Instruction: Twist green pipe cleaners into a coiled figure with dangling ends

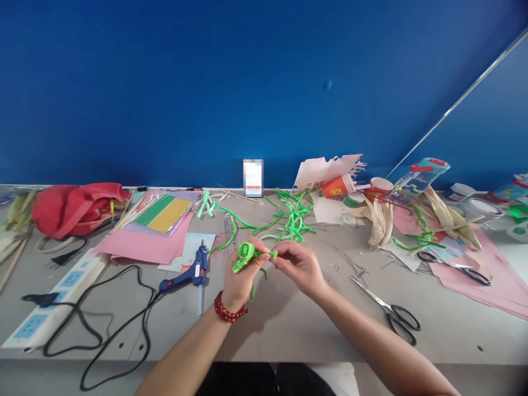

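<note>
Green pipe cleaner coil (245, 253) is held in the person's left hand (243, 278), above the middle of the counter (289, 330). The left fingers (259, 259) are clenched around it. A red bead bracelet (230, 308) circles that wrist. The right hand (299, 267) is just beside it, its fingers (279, 256) pinching the coil's short green tail (272, 254).

Two paper cups sit at the back: an orange one (337, 186) tipped over and a red-and-white one (381, 186). Their contents are hard to tell. A clear plastic bottle (414, 184) with a teal cap leans to their right. A red bag (78, 209) slumps at the far left.

Counted singly, there is one blue glue gun (193, 272), just left of the hands, and one white power strip (53, 297). There are two pairs of scissors, one (385, 311) right of the hands and one (454, 268) on pink paper (482, 283). Two bunches of corn husks (379, 223) (451, 220) lie at the back right, and a tangle of loose green pipe cleaners (289, 220) lies behind the hands. Grey counter shows between the hands and the near edge, which the forearms cross.
</note>
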### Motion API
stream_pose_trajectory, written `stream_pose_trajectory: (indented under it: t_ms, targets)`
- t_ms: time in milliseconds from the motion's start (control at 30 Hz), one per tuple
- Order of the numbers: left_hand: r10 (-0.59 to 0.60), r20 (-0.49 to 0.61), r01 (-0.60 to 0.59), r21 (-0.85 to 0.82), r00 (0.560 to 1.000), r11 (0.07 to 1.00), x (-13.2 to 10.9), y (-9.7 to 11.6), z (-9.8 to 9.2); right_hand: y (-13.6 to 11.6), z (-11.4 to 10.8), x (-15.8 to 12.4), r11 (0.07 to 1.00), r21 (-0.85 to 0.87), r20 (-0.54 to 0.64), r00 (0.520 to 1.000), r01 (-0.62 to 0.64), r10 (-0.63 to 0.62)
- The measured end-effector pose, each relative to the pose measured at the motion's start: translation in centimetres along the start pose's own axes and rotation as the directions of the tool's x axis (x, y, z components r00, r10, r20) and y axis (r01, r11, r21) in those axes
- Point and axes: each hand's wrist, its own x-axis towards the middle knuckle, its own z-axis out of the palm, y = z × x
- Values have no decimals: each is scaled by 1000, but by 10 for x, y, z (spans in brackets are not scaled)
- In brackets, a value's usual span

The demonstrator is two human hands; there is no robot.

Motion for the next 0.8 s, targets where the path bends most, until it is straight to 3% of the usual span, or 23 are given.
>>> stream_pose_trajectory:
  t_ms: [233, 500, 600, 700, 800]
  targets:
    - [88, 33, -90, 100, 996, 991, 1, 2, -4, 0, -1, 0, 872, 356, 154, 941, -336, 300]
    - [142, 81, -156, 197, 987, 968, 1, 4, -4, -2, -2, 0, 847, 376, 179, 926, -376, 331]
    - [85, 48, -92, 174, 995, 980, -1, 3, -4, -4, -4, 1, 928, 236, 151, 954, -288, 258]
    - [-70, -42, 73, 68, 997, 995, -2, 1, -2, -6, -8, 2, 994, -99, 73, 996, -43, 50]
    - [-227, -86, 219, -90, 970, 972, -1, -1, 2, -6, -15, 4, 872, -425, 89, 970, 243, -226]
